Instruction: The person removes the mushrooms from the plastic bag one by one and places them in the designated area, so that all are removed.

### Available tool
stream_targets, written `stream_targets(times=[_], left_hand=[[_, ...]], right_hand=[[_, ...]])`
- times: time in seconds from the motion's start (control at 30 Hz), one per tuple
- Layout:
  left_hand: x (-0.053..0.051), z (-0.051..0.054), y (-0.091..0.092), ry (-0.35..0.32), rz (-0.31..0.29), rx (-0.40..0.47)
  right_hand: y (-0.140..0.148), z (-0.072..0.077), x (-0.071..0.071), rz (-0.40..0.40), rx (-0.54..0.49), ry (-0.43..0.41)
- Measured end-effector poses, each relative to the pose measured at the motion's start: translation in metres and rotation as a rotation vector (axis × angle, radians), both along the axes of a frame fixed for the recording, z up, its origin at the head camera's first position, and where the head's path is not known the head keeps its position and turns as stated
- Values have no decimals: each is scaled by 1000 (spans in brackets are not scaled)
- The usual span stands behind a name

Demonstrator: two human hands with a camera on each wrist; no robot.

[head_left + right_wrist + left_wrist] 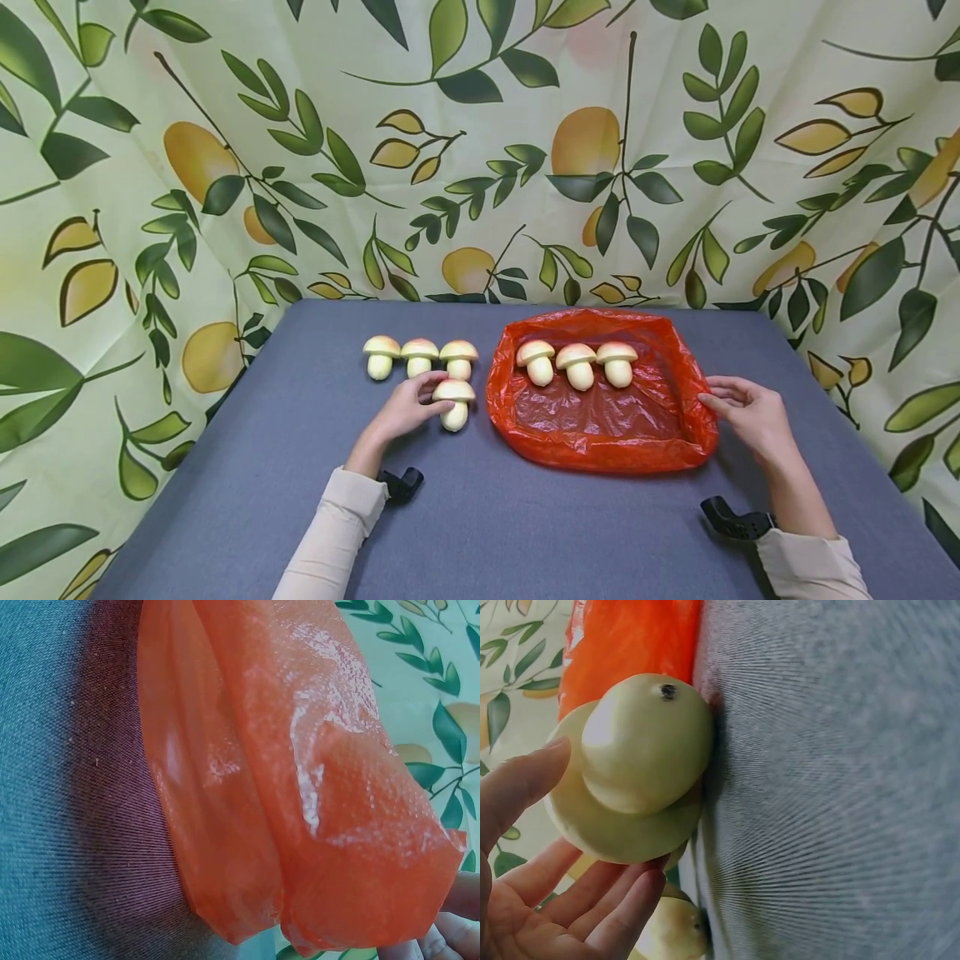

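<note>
My left hand (409, 408) holds a toy mushroom (454, 405) by its cap, thumb on one side and fingers on the other. The left wrist view shows this mushroom (649, 742) stem-end toward the camera, with a dark spot on the stem. Behind it, three more mushrooms (419, 357) lie in a row on the table. To the right sits an opened red plastic bag (600, 457) with its rim turned outward. Three mushrooms (580, 367) lie inside it. My right hand (750, 412) pinches the bag's right rim; its fingers (439, 941) are partly hidden behind the plastic.
A grey-blue cloth covers the table (525, 533). Patterned fabric (480, 150) with leaves and fruit hangs behind and along the sides. Each wrist wears a black camera mount, such as the one (738, 521) on the right.
</note>
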State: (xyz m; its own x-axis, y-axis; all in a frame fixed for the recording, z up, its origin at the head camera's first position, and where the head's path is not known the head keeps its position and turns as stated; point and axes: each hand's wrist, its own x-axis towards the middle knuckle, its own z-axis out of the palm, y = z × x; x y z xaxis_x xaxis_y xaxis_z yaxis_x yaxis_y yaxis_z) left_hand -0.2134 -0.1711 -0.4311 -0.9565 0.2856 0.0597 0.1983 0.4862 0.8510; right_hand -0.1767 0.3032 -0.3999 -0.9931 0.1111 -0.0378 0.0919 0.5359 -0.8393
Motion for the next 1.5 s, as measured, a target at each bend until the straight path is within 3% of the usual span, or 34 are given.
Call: stream_targets(times=[0.17,0.4,0.63,1.0,1.27,1.5], left_hand=[[4,7,1,11,13,15],[11,27,7,110,22,13],[18,41,31,131,-51,58],[15,42,61,115,-125,10],[8,38,91,180,-201,-90],[0,37,113,192,-245,-155]], right_hand=[[0,-1,0,-2,0,1],[1,-1,-1,-1,-2,12],[0,-3,-2,-3,7,-17],[-1,-3,-2,-7,7,4],[-1,-4,-1,-7,-11,39],[-1,-3,-1,-3,-12,30]])
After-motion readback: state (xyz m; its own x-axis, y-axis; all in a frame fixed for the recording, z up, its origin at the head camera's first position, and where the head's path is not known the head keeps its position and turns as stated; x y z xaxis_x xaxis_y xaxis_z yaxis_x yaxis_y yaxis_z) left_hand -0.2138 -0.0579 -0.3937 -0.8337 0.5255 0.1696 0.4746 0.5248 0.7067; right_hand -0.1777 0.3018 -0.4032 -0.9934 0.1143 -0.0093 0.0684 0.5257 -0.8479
